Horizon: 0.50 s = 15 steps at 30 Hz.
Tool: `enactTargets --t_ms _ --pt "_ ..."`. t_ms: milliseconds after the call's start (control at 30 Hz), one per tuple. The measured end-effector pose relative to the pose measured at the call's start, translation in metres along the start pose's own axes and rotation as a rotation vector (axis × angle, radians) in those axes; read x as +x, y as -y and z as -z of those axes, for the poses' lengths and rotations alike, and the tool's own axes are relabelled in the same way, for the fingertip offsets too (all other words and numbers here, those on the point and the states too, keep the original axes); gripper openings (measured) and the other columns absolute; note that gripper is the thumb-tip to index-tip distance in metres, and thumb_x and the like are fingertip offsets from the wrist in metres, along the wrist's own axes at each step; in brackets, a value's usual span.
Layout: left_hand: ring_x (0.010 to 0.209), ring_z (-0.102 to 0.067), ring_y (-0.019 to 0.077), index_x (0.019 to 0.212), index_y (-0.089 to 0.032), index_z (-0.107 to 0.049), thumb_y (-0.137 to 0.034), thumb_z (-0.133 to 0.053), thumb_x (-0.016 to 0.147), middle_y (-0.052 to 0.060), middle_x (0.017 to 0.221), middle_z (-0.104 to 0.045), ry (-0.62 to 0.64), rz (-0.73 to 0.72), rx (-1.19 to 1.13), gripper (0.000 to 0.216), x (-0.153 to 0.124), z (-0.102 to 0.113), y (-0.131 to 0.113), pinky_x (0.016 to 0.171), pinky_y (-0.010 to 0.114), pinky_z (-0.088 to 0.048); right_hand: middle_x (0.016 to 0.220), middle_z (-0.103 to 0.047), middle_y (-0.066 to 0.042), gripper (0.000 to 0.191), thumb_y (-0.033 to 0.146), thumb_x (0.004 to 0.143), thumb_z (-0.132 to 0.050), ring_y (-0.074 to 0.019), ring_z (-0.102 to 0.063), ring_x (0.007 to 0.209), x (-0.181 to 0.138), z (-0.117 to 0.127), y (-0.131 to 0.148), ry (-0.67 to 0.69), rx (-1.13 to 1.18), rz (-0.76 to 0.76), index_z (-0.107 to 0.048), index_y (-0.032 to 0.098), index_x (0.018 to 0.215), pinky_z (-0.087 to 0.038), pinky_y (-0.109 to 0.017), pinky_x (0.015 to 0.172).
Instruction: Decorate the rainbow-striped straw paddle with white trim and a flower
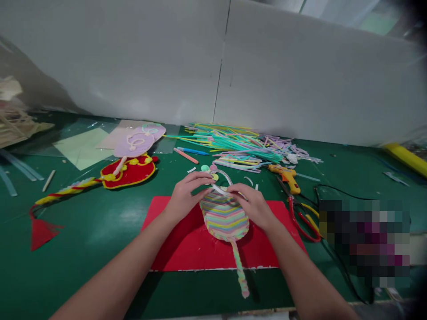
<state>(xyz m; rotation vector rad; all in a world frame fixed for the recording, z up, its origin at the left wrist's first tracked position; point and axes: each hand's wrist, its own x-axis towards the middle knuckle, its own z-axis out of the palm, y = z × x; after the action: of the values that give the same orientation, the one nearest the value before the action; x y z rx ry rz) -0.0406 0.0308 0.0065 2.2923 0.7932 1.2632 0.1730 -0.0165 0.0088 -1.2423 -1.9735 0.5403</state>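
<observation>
My left hand and my right hand pinch a narrow white strip that bends in a loop between them. Right below my fingers lies a pastel striped fan made of fuzzy pipe cleaners, its twisted handle pointing toward me. The fan rests on a red board, and its handle reaches past the board's near edge. Small green, pink and yellow discs sit just behind my left fingertips. My fingers cover the fan's top edge.
Pastel pipe cleaners are heaped at the back. Right of the board lie a yellow glue gun and red-handled pliers with a black cord. A red fan with tassel and a purple fan shape lie left on the green table.
</observation>
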Motion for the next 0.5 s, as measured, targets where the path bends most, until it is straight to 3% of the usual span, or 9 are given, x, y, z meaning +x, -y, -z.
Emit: enactTargets --t_ms 167,333,500 --pt "0.114 -0.054 0.0209 0.093 -0.020 -0.064 -0.017 -0.058 0.081 0.008 0.109 -0.067 0.039 0.111 -0.111 0.013 0.0001 -0.0005 0.0014 0.099 0.040 -0.041 0.092 -0.067 -0.001 0.014 0.021 0.086 -0.049 -0.0158 -0.063 0.087 0.0017 -0.0044 -0.0011 -0.079 0.087 -0.102 -0.061 0.022 0.093 -0.048 -0.026 0.077" --pt "0.089 -0.065 0.0187 0.088 -0.021 -0.067 -0.023 -0.055 0.082 0.004 0.092 -0.072 0.150 0.349 -0.233 0.014 0.0000 0.0014 0.0006 0.083 0.033 -0.049 0.092 -0.067 -0.002 0.014 0.023 0.086 -0.050 -0.0159 -0.063 0.086 0.0022 -0.0060 -0.0051 -0.113 0.165 -0.122 -0.061 0.022 0.092 -0.048 -0.028 0.079" --pt "0.086 -0.065 0.0191 0.086 -0.020 -0.068 -0.028 -0.059 0.078 0.004 0.091 -0.071 0.172 0.443 -0.401 0.014 -0.0006 -0.0009 0.0014 0.076 0.030 -0.050 0.092 -0.067 -0.002 0.014 0.019 0.085 -0.049 -0.0156 -0.062 0.089 0.0023 -0.0041 -0.0009 -0.123 0.172 -0.099 -0.061 0.023 0.091 -0.048 -0.027 0.079"
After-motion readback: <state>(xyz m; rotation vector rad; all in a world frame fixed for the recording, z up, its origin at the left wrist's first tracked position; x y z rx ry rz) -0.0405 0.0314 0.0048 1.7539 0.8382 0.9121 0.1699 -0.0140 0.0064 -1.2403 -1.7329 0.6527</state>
